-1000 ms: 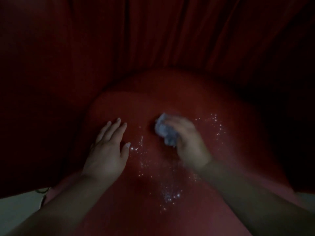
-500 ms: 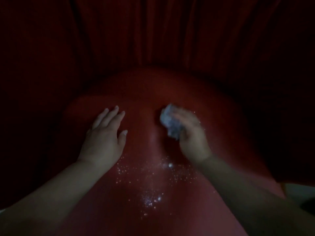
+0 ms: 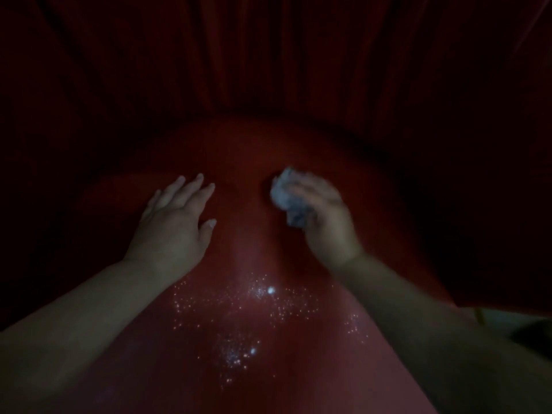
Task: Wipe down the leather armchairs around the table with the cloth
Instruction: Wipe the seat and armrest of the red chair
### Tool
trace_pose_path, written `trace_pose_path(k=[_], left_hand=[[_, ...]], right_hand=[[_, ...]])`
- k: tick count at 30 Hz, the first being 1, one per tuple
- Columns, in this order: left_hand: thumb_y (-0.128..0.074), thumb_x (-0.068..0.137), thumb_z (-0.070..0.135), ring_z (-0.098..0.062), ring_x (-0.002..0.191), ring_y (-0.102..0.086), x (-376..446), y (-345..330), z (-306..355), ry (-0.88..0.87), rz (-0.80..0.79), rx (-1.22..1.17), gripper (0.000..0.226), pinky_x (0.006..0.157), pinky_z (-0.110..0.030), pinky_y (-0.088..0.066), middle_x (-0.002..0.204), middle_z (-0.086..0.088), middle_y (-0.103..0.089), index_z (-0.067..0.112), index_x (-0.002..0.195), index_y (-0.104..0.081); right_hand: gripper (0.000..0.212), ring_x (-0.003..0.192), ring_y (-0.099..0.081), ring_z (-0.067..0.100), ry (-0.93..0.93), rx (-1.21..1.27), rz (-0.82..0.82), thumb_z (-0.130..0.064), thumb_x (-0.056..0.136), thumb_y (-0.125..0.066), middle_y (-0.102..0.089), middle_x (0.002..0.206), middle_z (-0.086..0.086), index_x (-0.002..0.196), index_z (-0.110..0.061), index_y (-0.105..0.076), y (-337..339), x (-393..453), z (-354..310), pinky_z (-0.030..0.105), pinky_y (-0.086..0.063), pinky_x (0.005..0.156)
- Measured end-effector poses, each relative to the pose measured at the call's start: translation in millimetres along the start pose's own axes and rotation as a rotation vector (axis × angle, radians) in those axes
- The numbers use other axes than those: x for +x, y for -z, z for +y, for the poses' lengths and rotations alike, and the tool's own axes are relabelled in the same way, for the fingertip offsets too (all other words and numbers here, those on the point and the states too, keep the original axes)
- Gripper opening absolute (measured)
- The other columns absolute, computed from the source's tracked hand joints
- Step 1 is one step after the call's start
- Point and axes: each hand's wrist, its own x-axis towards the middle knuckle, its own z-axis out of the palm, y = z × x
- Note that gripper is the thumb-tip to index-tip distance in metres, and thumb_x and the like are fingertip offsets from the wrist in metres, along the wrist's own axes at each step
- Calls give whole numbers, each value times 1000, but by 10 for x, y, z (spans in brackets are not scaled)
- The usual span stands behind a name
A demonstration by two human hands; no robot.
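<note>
Our left hand (image 3: 171, 225) rests flat on the red leather armchair seat (image 3: 239, 150), fingers straight and slightly spread; our right hand (image 3: 325, 222), blurred, curls its fingers round a crumpled pale cloth (image 3: 288, 198) near the seat's middle. Glinting specks (image 3: 254, 312) dot the seat toward its near edge, between our forearms.

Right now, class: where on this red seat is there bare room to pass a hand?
Bare leather lies between the left hand and the cloth gripped by the right hand, and beyond both toward the backrest. Between the forearms, glinting specks crowd the seat.
</note>
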Motion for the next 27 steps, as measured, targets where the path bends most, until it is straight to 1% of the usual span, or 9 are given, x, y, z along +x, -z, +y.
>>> trace_pose_path(k=[3,5,11,13,15,18,20,23,27], left_hand=[[-44,95,39,-12,147,-3,72,-24,40,-51,-18,35,58,118,-36,1,159,9,-14,29,150,-27],[-43,95,40,-12,147,-1,99,-62,102,-71,-51,49,58,119,-37,2,160,10,-11,30,150,-26],[-40,95,45,-9,146,5,67,-153,352,-188,-111,78,60,118,-35,8,160,11,-5,33,151,-22],[-40,95,45,-9,146,5,83,-195,427,-216,-113,92,60,118,-35,8,160,11,-5,32,150,-22],[-41,95,45,-9,146,4,116,-242,492,-235,-110,99,60,118,-35,8,160,11,-5,32,150,-22],[-41,95,44,-10,147,3,168,-304,567,-243,-107,107,61,118,-35,8,160,10,-5,30,151,-21],[-41,95,43,-10,147,3,178,-321,602,-236,-118,122,62,118,-35,7,161,9,-3,29,151,-19],[-42,95,42,-11,147,1,175,-319,622,-220,-124,134,63,119,-36,4,161,8,-3,29,152,-18],[-44,95,40,-11,147,-3,219,-297,609,-243,-150,166,62,119,-38,1,161,8,-5,29,151,-19]], right_hand=[[54,131,-42,25,-85,-73,8,17,78,-48,-50,135,5,123,-8,-61,140,173,129,33,-31,112],[48,126,-48,28,-39,-107,14,16,76,-50,-57,130,11,117,-4,-65,82,-125,105,20,-30,109],[41,123,-50,24,26,-27,-18,10,77,-51,-59,126,4,110,-6,-69,119,-548,-24,43,-44,102],[44,124,-47,25,16,-102,80,0,79,-41,-56,130,9,114,-5,-66,316,-226,91,35,-37,107],[51,130,-40,23,-65,-153,88,9,77,-41,-51,136,9,121,-6,-63,451,-18,232,26,-27,111],[51,130,-44,26,-115,-141,58,23,80,-44,-52,135,11,121,-2,-62,367,-291,309,37,-31,113],[41,127,-48,24,-108,-90,70,13,84,-43,-55,130,7,115,-3,-66,248,-708,231,41,-36,110],[47,127,-48,17,-63,-59,14,-11,81,-35,-56,131,-2,114,-12,-68,235,-1108,99,31,-36,108],[52,129,-46,20,-121,-84,186,11,78,-41,-51,133,0,121,-10,-62,575,-772,388,33,-35,110]])
